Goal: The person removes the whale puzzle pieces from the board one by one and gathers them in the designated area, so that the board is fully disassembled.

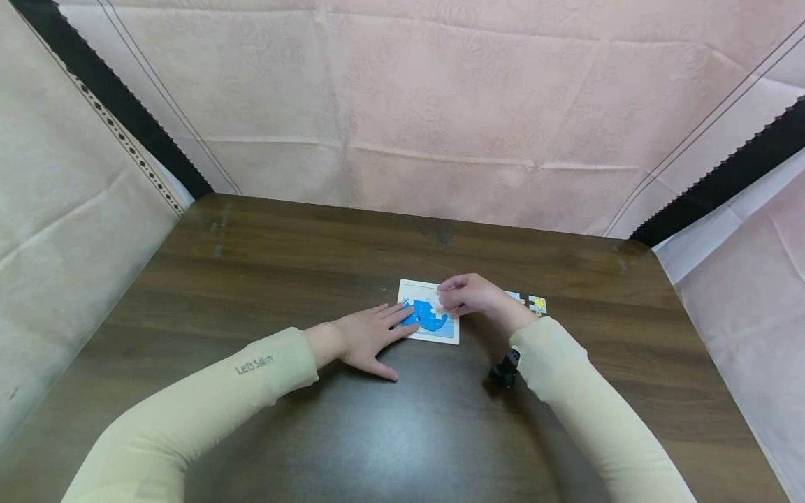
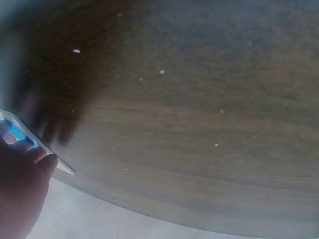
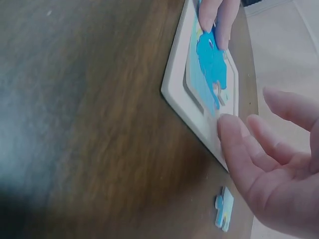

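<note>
A white-framed puzzle board (image 1: 430,320) with a blue whale picture lies flat on the brown table (image 1: 283,279). My left hand (image 1: 377,332) lies flat on the table, its straight fingers resting on the board's left edge. In the right wrist view those fingertips (image 3: 219,17) sit on the blue picture of the board (image 3: 199,94). My right hand (image 1: 465,293) is at the board's far right corner with fingers bent down and tips touching the board. The right wrist view shows its fingers (image 3: 269,154) relaxed with nothing held. In the left wrist view my left hand (image 2: 20,189) covers the board's corner (image 2: 55,159).
Two loose puzzle pieces lie right of the board, a yellow one (image 1: 537,304) and a blue one (image 1: 516,296), with one loose piece (image 3: 224,209) also in the right wrist view. Pink cloth walls (image 1: 440,105) enclose the table on three sides. A black device (image 1: 506,370) sits at my right wrist.
</note>
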A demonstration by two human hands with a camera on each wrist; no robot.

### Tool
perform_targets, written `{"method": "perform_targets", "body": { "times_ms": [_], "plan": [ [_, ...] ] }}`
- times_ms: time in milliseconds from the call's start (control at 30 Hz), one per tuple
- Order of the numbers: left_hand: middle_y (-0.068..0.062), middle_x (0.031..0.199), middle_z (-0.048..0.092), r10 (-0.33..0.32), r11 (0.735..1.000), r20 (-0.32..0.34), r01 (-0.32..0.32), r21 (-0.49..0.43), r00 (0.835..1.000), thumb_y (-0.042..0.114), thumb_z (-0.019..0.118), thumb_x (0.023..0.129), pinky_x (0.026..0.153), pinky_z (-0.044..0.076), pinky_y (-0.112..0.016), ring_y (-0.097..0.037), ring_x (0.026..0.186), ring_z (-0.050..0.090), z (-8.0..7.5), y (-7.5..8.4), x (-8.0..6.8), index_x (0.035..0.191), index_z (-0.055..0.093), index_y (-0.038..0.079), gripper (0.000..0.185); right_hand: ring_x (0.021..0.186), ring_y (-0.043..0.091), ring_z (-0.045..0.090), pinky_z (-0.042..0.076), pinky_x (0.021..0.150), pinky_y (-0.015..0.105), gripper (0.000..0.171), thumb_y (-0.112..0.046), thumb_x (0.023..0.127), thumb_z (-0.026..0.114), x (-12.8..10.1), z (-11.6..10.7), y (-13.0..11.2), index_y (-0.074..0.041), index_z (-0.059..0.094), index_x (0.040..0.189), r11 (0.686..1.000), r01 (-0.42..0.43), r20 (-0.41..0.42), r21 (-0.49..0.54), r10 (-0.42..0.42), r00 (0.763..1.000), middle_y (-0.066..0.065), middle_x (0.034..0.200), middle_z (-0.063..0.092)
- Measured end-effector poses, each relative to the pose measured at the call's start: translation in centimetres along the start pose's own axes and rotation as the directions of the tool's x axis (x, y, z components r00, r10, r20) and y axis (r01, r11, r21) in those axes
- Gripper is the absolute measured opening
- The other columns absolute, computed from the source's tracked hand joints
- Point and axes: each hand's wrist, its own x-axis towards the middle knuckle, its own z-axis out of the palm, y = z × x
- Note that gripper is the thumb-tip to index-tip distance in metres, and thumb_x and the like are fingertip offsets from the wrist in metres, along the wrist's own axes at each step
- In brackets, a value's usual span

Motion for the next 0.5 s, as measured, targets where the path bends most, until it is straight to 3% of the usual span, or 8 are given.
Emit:
{"method": "perform_targets", "body": {
  "times_ms": [500],
  "plan": [
    [-0.002,0.159,0.000,-0.011,1.000,0.021,0.012,-0.025,1.000,0.073,0.044,0.080,0.120,0.013,-0.040,-0.021,0.148,0.001,-0.1,0.1,0.0,0.150,0.010,0.028,0.090,0.091,0.017,0.065,0.052,0.089,0.031,0.037,-0.020,0.091,0.059,1.2,0.9,-0.5,-0.005,0.056,0.125,0.999,0.008,-0.004,-0.037,-0.009,1.000,0.015,0.120,0.060]
  ]
}}
